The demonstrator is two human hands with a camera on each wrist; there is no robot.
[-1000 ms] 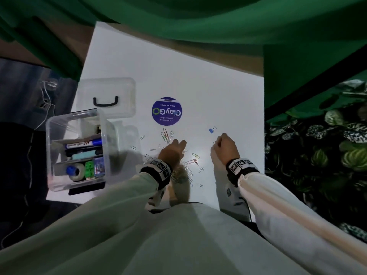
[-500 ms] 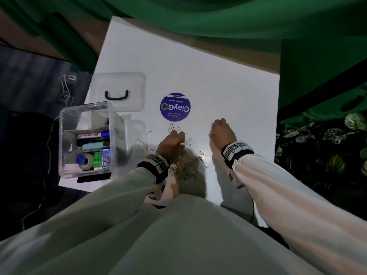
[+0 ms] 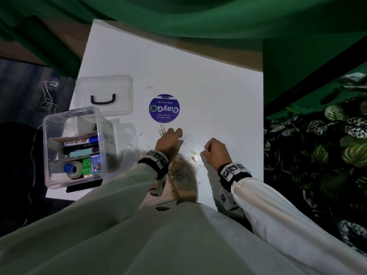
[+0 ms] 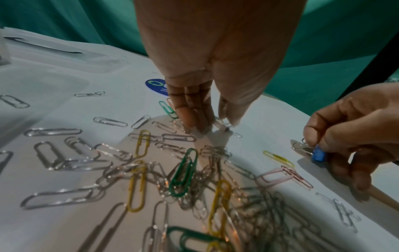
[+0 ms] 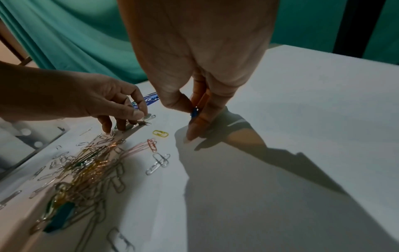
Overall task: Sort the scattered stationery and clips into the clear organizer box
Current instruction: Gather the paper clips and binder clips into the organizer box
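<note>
Many silver and coloured paper clips (image 3: pixel 178 167) lie heaped on the white table (image 3: pixel 218 96), seen close in the left wrist view as a pile (image 4: pixel 183 179). My left hand (image 3: pixel 179 135) reaches past the heap and pinches a silver paper clip (image 4: pixel 222 126) against the table between thumb and fingers. My right hand (image 3: pixel 205 153) is just right of the heap, low over the table, pinching a small blue binder clip (image 5: pixel 194 111). The clear organizer box (image 3: pixel 105 124) stands at the table's left edge holding markers, tape and small items.
The box's clear lid (image 3: pixel 103 94) with a black handle lies flat behind the box. A round blue sticker (image 3: pixel 164 108) is stuck to the table beyond my left hand. Green cloth hangs behind. Patterned leaves fill the right side, past the table edge.
My right hand reached forward to the blue binder clip lying on the table, took hold of it and drew back toward the heap. My left hand shifted forward and closed on a silver clip.
</note>
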